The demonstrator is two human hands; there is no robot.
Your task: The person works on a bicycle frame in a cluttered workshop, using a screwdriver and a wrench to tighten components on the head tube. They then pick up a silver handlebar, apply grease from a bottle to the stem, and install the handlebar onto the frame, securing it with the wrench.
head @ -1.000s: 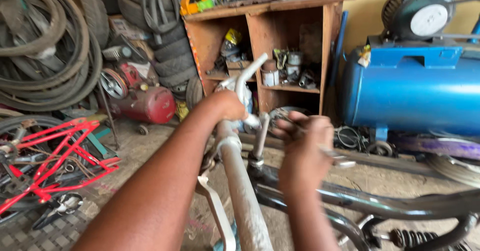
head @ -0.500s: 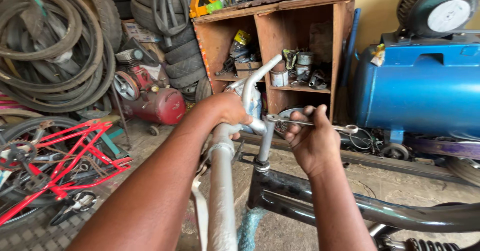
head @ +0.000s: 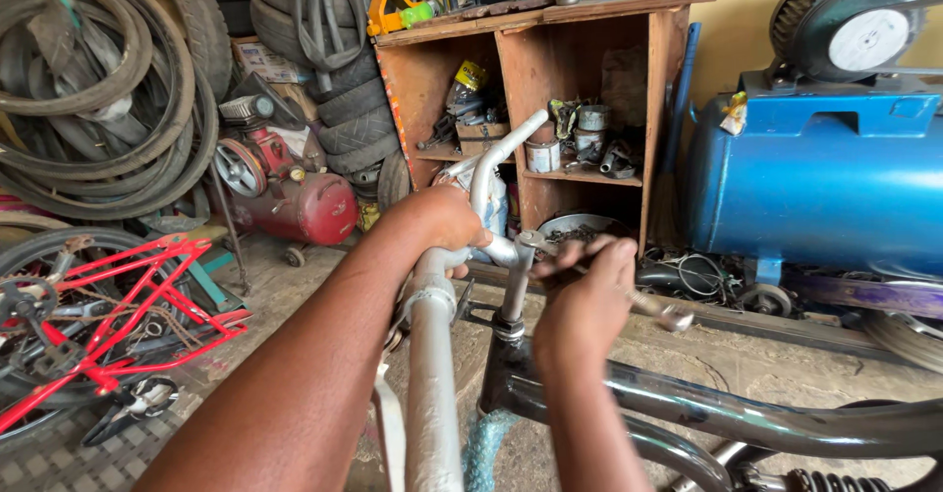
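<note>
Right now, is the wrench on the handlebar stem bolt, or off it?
On it. The right hand holds the wrench, whose head sits at the stem top; the left hand grips the handlebar.

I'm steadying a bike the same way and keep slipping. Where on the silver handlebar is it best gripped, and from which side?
Grip the handlebar on its near straight run beside the stem, coming from above, as the left hand does. That stretch lies roughly level and bare, so fingers can wrap round it; further out the tube bends upward. The right hand holds the wrench at the stem.
</note>
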